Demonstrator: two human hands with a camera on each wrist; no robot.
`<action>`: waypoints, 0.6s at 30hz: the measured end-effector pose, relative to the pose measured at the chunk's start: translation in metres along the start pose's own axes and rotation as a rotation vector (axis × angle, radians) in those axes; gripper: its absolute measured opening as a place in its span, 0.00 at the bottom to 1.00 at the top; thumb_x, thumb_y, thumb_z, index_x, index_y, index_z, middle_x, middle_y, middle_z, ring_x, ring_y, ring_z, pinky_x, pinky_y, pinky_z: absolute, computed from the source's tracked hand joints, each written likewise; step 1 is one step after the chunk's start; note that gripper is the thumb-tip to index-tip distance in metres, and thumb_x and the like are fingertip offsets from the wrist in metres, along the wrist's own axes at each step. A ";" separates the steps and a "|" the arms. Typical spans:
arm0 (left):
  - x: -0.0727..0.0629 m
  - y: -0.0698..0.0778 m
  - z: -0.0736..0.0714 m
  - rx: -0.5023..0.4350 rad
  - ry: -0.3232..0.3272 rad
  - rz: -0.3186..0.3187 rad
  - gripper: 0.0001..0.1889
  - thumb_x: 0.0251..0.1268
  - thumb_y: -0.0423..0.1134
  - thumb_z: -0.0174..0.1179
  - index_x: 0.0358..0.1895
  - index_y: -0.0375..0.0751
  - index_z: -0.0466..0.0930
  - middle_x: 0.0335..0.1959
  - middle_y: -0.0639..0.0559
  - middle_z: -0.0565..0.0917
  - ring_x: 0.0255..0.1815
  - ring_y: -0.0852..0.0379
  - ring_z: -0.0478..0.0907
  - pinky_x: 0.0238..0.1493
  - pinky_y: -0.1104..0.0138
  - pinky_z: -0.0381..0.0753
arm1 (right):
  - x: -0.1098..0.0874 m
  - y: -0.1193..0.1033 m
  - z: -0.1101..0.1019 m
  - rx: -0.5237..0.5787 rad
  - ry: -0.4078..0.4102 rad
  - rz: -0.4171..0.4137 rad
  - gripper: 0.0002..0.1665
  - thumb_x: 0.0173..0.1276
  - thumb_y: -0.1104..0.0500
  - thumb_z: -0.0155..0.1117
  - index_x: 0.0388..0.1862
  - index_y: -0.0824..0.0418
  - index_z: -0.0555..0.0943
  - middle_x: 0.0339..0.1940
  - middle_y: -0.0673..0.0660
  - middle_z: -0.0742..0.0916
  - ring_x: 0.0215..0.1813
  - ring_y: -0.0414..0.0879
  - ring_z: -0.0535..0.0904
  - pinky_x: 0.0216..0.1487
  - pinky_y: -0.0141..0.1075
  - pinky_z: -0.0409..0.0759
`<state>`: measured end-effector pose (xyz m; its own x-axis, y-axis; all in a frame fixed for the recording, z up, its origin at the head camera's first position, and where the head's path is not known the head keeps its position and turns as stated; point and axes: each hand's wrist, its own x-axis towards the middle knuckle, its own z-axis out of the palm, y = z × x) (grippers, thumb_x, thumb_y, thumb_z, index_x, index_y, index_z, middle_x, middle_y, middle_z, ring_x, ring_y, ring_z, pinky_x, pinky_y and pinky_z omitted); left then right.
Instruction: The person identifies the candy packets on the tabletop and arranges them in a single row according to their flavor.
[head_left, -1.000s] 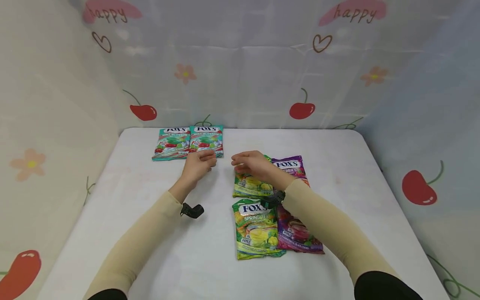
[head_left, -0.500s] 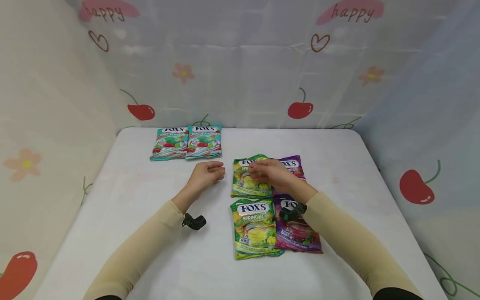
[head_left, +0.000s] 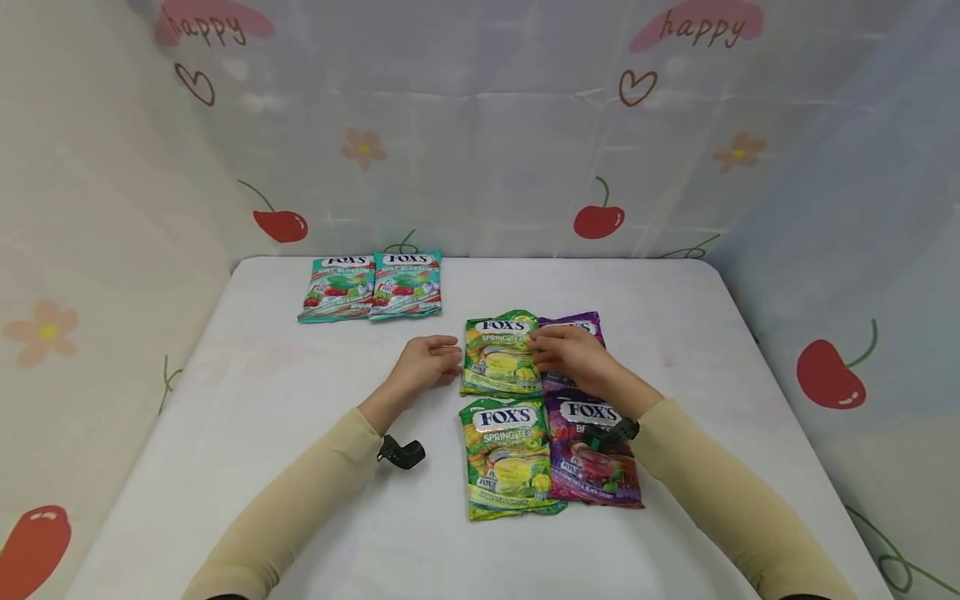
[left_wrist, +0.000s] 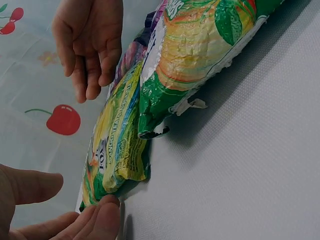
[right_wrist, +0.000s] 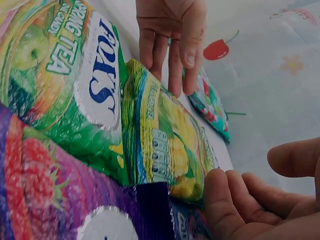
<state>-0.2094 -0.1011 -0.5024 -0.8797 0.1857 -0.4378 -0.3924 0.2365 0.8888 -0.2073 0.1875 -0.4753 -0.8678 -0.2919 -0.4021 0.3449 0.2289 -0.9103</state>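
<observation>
A green Fox's Spring Tea candy bag [head_left: 501,358] lies flat between my two hands. At its left edge is my left hand [head_left: 427,363], fingers fairly straight, with fingertips close to or touching the bag's side in the left wrist view. My right hand [head_left: 576,358] is over the seam between this bag and the upper purple Fox's candy bag [head_left: 557,382], which it partly covers. Its fingers are loosely bent and reach the green bag's right edge; I cannot tell if they touch. Below lie another green Spring Tea bag [head_left: 510,458] and a purple Fox's bag [head_left: 596,462].
Two turquoise Fox's Mint Blossom bags [head_left: 407,287] lie side by side at the table's back left. The white table [head_left: 360,525] meets a printed curtain [head_left: 480,167] behind it, with more curtain at both sides.
My left hand has moved away from the turquoise bags, rightward and nearer, to the upper green bag's left edge. My right hand has moved right, uncovering that green bag.
</observation>
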 end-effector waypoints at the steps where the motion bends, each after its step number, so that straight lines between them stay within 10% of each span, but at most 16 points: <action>1: 0.001 -0.001 0.001 -0.008 -0.004 -0.004 0.25 0.76 0.39 0.60 0.73 0.38 0.72 0.64 0.41 0.83 0.47 0.56 0.87 0.46 0.64 0.89 | -0.001 0.001 -0.001 0.002 0.011 0.010 0.29 0.84 0.58 0.51 0.77 0.69 0.66 0.72 0.71 0.76 0.67 0.61 0.78 0.66 0.44 0.82; 18: 0.011 -0.004 0.008 -0.099 -0.006 -0.067 0.22 0.76 0.37 0.59 0.69 0.39 0.75 0.58 0.42 0.84 0.39 0.58 0.84 0.42 0.66 0.90 | -0.011 0.005 -0.005 0.182 -0.049 0.115 0.32 0.86 0.58 0.45 0.82 0.68 0.56 0.79 0.71 0.66 0.75 0.66 0.69 0.70 0.52 0.79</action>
<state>-0.2156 -0.0923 -0.5116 -0.8490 0.1782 -0.4974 -0.4753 0.1536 0.8663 -0.1977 0.1965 -0.4752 -0.8026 -0.3189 -0.5042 0.5028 0.0934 -0.8594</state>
